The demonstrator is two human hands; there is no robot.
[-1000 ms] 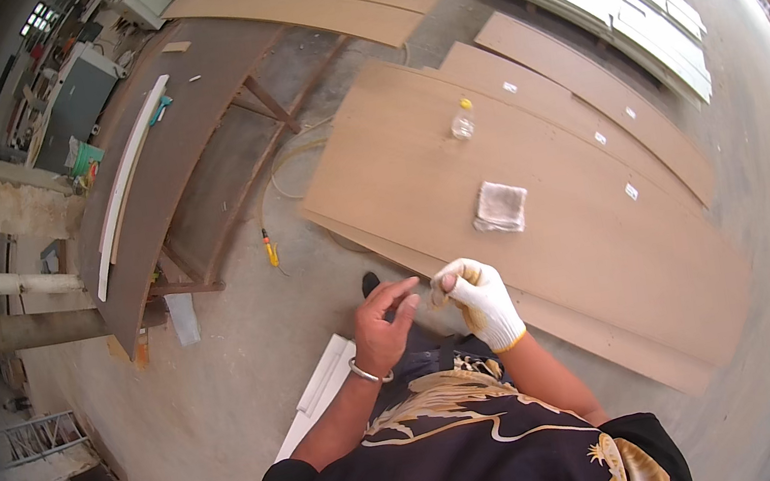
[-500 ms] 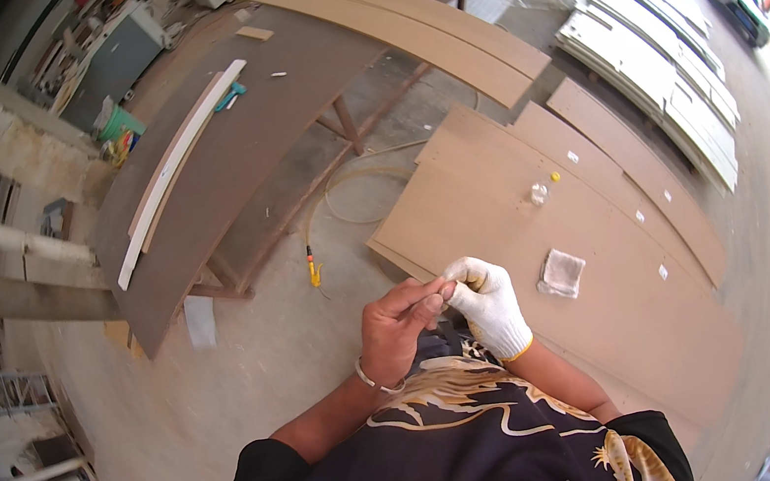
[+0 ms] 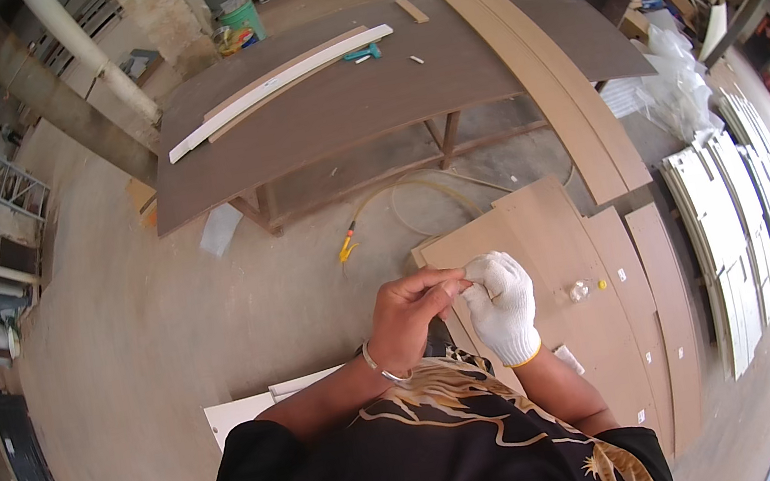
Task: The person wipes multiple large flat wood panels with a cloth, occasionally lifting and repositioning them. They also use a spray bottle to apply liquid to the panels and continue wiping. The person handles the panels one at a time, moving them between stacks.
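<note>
The left hand [image 3: 414, 321] is bare, its thumb and forefinger brought together right at the finger end of the white glove [image 3: 509, 323]. The glove is on the right hand [image 3: 497, 295], whose fingers curl inward. Whether either hand pinches loose fabric or some small object where they meet cannot be told. The glove is above the near left corner of the tan panels [image 3: 545, 246], clear of the floor.

It looks knitted, so it should be light, soft and stretchy, hardly fragile and not slippery; the yellow-edged cuff or slack fabric at a fingertip seems the best place to take hold.

On the panels, toward their right edge, is a clear bottle [image 3: 579, 291] with a yellow cap; a pale cloth [image 3: 570, 359] shows partly behind the right forearm. On the brown bench [image 3: 320, 136], a white strip [image 3: 283, 91] runs from near the left edge toward the far edge, a teal tool [image 3: 362, 52] beside it.
</note>
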